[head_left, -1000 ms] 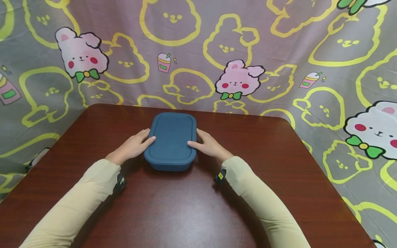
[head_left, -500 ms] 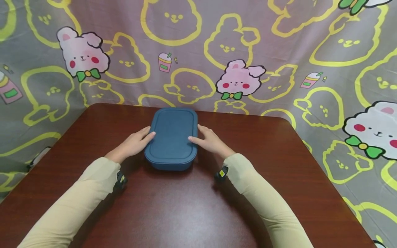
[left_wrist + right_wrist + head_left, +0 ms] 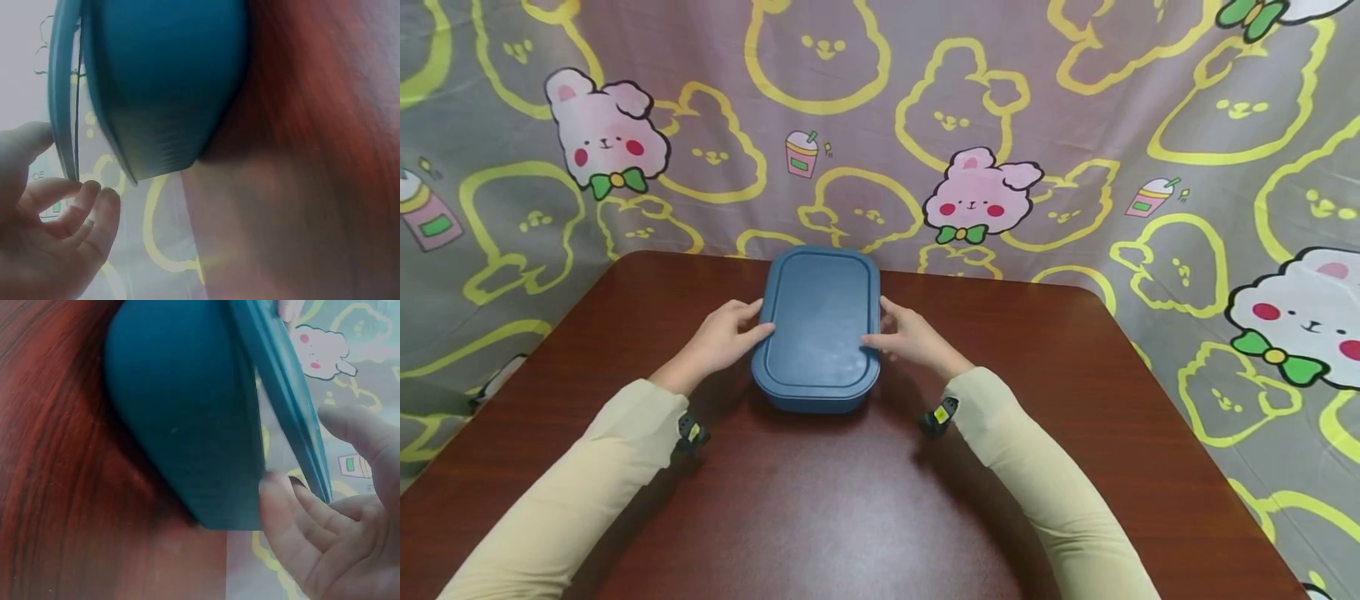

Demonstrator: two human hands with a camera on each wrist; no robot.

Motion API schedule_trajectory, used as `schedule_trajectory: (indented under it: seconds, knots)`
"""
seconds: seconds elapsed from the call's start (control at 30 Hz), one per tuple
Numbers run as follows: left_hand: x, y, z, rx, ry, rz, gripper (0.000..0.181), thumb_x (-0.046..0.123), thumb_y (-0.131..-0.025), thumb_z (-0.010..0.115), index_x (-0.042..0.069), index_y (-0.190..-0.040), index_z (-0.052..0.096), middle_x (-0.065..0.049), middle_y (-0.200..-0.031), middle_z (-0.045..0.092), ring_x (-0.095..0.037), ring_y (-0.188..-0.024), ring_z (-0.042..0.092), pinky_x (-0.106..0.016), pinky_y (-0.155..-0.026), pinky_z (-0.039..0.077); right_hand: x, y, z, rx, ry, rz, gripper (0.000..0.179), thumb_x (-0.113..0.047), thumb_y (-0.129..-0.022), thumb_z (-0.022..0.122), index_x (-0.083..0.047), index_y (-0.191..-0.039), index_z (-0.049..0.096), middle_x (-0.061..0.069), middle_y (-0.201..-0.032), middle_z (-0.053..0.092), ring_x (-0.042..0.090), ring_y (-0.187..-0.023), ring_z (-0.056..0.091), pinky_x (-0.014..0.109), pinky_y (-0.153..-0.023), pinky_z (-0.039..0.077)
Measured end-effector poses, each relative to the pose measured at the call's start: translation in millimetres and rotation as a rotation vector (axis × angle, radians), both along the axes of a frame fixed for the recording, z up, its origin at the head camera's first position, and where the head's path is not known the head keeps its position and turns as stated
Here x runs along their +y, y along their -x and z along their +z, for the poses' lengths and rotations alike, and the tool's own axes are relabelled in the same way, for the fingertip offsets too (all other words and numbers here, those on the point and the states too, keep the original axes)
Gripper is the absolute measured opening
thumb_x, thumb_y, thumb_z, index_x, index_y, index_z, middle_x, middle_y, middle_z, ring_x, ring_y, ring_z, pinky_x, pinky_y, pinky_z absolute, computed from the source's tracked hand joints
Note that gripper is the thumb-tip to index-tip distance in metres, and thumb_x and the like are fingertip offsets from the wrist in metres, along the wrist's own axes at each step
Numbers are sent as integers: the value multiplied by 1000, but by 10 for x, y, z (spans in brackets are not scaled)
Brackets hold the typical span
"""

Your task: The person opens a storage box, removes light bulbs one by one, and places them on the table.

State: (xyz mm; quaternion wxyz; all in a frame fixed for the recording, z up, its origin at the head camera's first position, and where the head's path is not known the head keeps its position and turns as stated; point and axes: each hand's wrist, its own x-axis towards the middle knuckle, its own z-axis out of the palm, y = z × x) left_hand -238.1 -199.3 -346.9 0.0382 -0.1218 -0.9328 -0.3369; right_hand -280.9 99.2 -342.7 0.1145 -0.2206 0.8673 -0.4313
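A blue rectangular lunch box [image 3: 816, 405] stands on the brown table, its lid [image 3: 820, 317] raised at the far side and low at the near side. A wedge of space shows between lid and box [image 3: 169, 75] in the left wrist view, and likewise beside the box [image 3: 181, 412] in the right wrist view. My left hand [image 3: 722, 336] pinches the lid's left edge, thumb on top and fingers beneath. At the opposite edge my right hand [image 3: 916, 337] grips the lid the same way, one fingertip close to the box rim. The box's inside is hidden.
The wood-grain table [image 3: 1030, 358] stretches around the box on all sides. Behind and beside it hangs a curtain [image 3: 865, 100] printed with cartoon rabbits and drink cups. A small dark camera [image 3: 940, 414] is strapped at the right wrist, another [image 3: 691, 433] at the left.
The lid's far end has risen away from the box, tilting up and showing a larger top face. Both hands have moved up slightly with it, while the box has stayed in place.
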Motion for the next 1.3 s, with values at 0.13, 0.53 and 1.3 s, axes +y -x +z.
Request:
schedule_trajectory:
  seconds: [0.13, 0.53, 1.3]
  knots:
    - [5, -21, 82, -23, -33, 18, 62, 27, -92, 58, -3, -139, 33, -22, -106, 51, -34, -94, 57, -43, -76, 49, 0, -11, 68, -90, 40, 7, 86, -19, -82, 71, -13, -148, 16, 12, -89, 59, 25, -64, 60, 36, -60, 54]
    - [-48, -75, 298, -204, -283, 24, 71, 24, -89, 63, 5, -145, 24, -22, -103, 55, -21, -68, 65, -37, -65, 54, -77, -11, 318, -148, 79, 52, 87, -7, -85, 66, -14, -149, 7, 18, -87, 56, 28, -59, 60, 45, -65, 53]
    - [-889, -172, 665, -264, -192, 153, 72, 32, -92, 57, 4, -146, 19, -30, -120, 47, -19, -75, 63, -39, -68, 54, -1010, -62, 585, -193, 203, 66, 77, -7, -87, 63, -14, -148, 16, 14, -101, 53, 24, -66, 61, 34, -65, 54]
